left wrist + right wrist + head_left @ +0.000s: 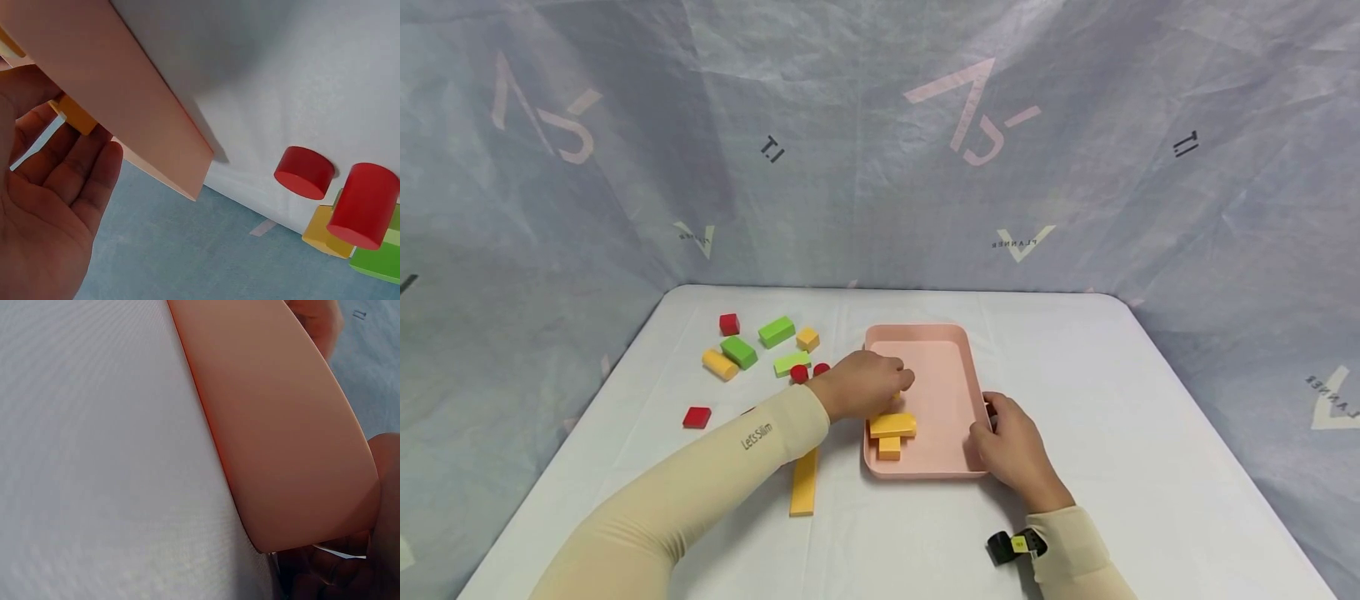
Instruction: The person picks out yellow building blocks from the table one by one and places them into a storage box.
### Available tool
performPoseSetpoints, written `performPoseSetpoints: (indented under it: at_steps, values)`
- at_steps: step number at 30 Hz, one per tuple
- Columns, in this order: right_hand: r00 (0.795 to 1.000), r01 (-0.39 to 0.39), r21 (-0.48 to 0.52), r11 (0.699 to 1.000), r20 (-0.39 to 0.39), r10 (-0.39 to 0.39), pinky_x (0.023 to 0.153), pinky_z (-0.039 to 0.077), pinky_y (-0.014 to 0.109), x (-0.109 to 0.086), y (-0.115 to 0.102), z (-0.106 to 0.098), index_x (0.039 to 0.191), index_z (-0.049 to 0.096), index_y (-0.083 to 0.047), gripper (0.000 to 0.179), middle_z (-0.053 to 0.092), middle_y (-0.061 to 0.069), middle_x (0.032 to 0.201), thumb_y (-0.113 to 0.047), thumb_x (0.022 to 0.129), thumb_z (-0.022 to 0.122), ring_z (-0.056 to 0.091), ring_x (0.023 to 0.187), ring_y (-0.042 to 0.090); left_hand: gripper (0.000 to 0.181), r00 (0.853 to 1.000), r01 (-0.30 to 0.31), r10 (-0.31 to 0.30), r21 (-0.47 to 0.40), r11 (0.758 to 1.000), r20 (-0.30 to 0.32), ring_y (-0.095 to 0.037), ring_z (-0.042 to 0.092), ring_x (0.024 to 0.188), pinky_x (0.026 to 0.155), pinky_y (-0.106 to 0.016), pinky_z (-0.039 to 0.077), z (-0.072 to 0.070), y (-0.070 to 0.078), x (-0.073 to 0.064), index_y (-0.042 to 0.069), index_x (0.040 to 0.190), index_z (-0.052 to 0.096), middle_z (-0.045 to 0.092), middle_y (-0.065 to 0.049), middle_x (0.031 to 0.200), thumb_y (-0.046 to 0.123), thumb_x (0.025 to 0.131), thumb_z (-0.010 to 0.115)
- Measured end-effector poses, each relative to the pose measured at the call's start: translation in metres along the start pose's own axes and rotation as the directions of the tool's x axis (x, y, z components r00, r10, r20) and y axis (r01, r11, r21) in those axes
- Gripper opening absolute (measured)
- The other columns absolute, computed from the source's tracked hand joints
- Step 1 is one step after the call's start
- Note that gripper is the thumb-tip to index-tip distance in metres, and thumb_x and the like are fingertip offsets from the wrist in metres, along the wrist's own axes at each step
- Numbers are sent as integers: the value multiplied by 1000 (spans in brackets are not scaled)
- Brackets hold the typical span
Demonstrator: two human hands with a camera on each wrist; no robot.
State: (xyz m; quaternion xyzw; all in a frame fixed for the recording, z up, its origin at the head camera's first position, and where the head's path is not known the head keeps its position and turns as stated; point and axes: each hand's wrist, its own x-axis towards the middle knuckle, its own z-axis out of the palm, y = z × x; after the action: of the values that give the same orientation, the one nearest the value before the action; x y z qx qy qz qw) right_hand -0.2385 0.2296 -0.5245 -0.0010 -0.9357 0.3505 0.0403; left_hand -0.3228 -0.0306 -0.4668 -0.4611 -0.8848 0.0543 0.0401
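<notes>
My left hand reaches over the left wall of a pink tray. In the left wrist view, its curled fingers hold a small yellow block, partly hidden by the fingers and the tray wall. Just nearer in the tray lie a yellow block with a rounded end and a small yellow block touching it. At the tray's near right side, my right hand grips the wall, thumb at the rim and fingers outside.
Left of the tray lie green blocks, red cylinders, a yellow cube, a yellow cylinder, a red cube and a flat red block. A long yellow plank lies beneath the left forearm.
</notes>
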Motion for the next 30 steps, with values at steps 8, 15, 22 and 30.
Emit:
performPoseSetpoints:
  at_steps: [8,15,22,30]
  values:
    - [1000,2,-5,1000,-4,-2,89,53,45,0,-1,0,146,52,-3,52,65,13,122,-19,96,54,63,103,26,20,999,20,-18,-44,999,34,-10,59,73,75,-25,57,2,-1,2,19,115,71,67,5,93,28,98,71]
    - [1000,0,1,1000,-2,0,88,52,44,0,-1,0,145,53,-3,51,65,13,121,-18,96,55,63,102,24,16,999,16,-14,-43,999,33,-10,59,74,72,-25,57,4,1,1,19,112,72,68,4,91,27,98,71]
    - [1000,-2,-2,1000,3,2,88,52,43,-1,0,1,145,53,-3,50,65,12,121,-17,97,55,63,101,23,14,1000,6,-5,-51,999,18,-10,57,73,69,-24,55,6,2,-1,18,110,73,67,4,90,25,98,71]
    - [1000,-2,-7,1000,4,2,87,51,43,0,-1,-2,145,53,-3,51,65,12,120,-17,97,55,63,101,24,13,1000,2,-2,-46,999,4,-9,57,73,68,-23,54,7,1,0,19,109,73,68,4,90,25,98,70]
